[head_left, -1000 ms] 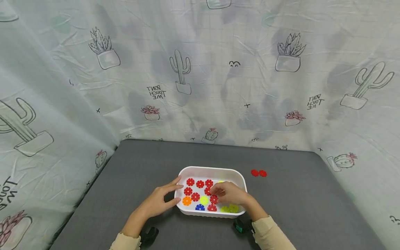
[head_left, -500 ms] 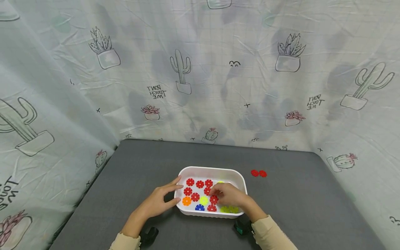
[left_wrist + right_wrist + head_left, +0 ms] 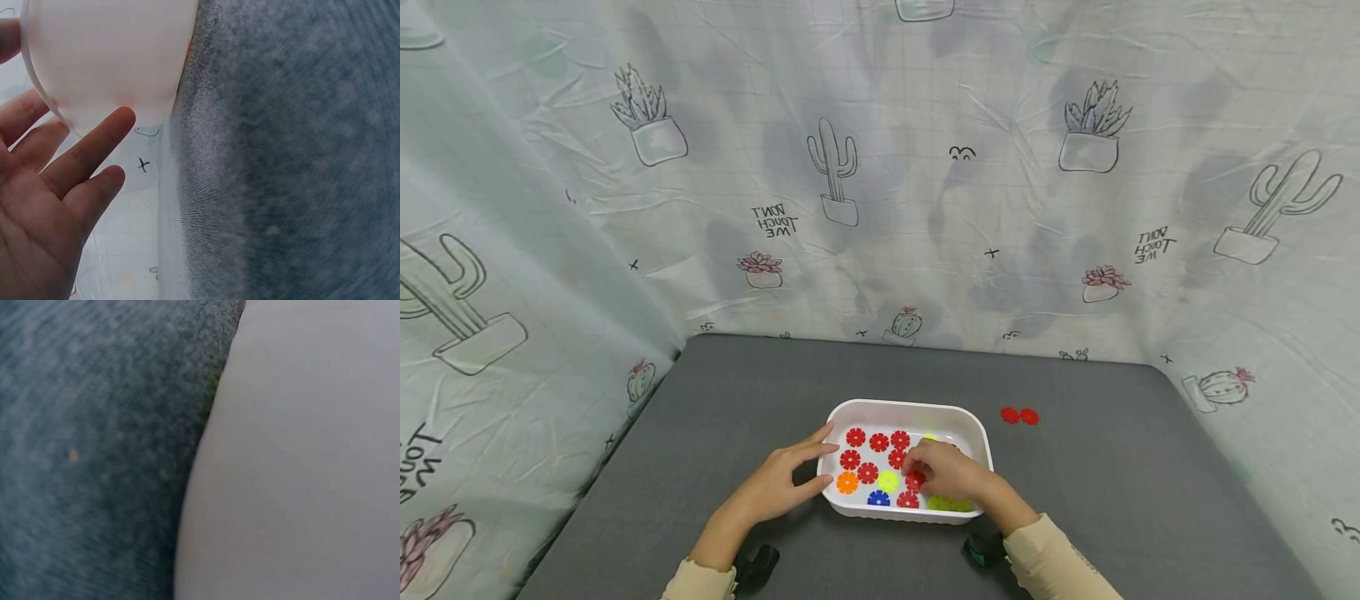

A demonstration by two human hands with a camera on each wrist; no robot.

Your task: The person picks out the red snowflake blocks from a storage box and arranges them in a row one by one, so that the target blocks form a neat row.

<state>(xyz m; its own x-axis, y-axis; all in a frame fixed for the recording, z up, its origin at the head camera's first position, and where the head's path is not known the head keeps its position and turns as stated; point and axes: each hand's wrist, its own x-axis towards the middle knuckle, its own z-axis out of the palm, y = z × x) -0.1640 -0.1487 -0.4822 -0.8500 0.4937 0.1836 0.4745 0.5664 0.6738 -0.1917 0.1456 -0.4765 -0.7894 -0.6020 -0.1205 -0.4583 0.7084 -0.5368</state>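
One white plastic tray (image 3: 907, 409) is sitting on the grey bench (image 3: 1097, 492). Showing inside it: eight red flower-shaped plastic discs (image 3: 856, 437), one orange disc (image 3: 847, 482), one blue disc (image 3: 878, 498), and yellow-green discs (image 3: 888, 481), at least three, some partly hidden by a hand. Two more red discs (image 3: 1019, 415) are lying on the bench outside the tray. Two hands are showing.

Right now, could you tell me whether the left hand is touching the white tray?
Touching. In the left wrist view the fingertips of the left hand lie against the white tray wall; the head view agrees, with straight fingers at its left end.
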